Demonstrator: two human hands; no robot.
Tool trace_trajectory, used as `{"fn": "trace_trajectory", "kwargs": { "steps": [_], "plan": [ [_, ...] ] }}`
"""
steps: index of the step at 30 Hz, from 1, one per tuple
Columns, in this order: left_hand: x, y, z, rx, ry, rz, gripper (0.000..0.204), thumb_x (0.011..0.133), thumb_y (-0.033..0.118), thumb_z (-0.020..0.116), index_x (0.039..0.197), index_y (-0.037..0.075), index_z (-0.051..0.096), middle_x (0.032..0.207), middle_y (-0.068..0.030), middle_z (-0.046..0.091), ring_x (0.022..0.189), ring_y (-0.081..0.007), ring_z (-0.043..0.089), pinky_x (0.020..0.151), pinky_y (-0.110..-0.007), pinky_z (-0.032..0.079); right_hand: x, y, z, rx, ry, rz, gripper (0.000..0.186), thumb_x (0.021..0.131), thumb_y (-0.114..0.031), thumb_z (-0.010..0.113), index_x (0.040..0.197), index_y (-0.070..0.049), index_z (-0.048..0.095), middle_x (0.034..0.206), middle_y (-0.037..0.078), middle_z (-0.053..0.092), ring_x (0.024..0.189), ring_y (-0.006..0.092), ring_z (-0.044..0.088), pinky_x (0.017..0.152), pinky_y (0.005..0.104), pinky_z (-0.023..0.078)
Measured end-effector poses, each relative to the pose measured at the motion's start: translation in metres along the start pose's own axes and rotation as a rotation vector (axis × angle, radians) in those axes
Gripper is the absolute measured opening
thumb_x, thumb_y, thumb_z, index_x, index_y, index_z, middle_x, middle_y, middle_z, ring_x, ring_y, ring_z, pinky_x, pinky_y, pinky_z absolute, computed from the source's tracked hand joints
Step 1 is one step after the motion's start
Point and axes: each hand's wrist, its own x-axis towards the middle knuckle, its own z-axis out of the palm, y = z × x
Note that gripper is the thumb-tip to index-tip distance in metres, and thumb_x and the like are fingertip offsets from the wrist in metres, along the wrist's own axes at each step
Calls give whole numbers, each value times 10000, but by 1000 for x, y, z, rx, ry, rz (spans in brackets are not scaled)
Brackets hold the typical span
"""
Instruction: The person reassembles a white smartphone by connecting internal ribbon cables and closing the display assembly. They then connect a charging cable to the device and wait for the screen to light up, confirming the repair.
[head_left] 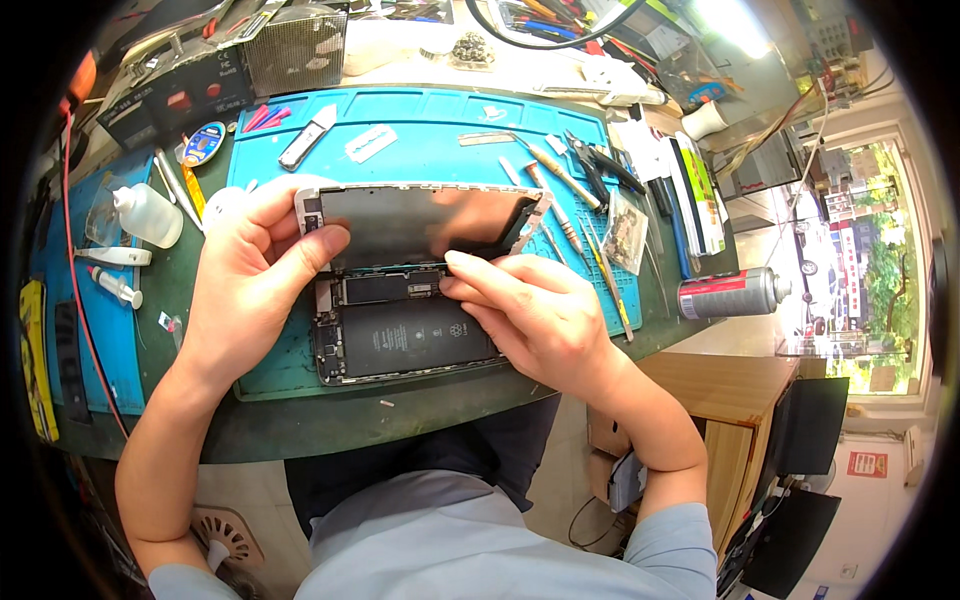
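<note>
In the head view, the phone body point(327, 350) on the blue mat point(420, 140) contains a black battery point(410, 335). The left hand point(245, 285) pinches the raised screen point(420, 222); the right hand point(545, 310) has fingertips bunched near its lower edge, their hold unclear.

Between the left fingers point(303, 264) and the right fingers point(500, 285), the screen panel point(415, 222) has a glossy, mirror-like inner face; the battery point(395, 340), bodyward of it, looks matt. Beyond the fingers, the mat point(420, 128) appears rubbery and matt. Left of them is a translucent plastic bottle point(152, 217); right, a smooth metal can point(728, 293).
</note>
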Motion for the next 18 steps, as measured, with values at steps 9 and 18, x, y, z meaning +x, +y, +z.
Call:
{"fn": "trace_trajectory", "kwargs": {
  "steps": [9,18],
  "plan": [
    [0,0,-2,24,0,-4,219,963,-27,632,1180,-53,636,1104,-57,711,1028,-96,644,921,-263,513,-1,1,1,-66,20,-51,457,740,56,778,1188,38,690,968,60,754,806,214,689,696,328,583],
    [1,2,2,-16,-6,-14,202,966,-15,635,1167,-46,639,1098,-55,711,1023,-92,642,916,-259,513,6,-2,-4,-153,-38,-159,484,739,49,758,1216,12,691,944,58,742,827,212,687,715,331,578]
  ]
}}
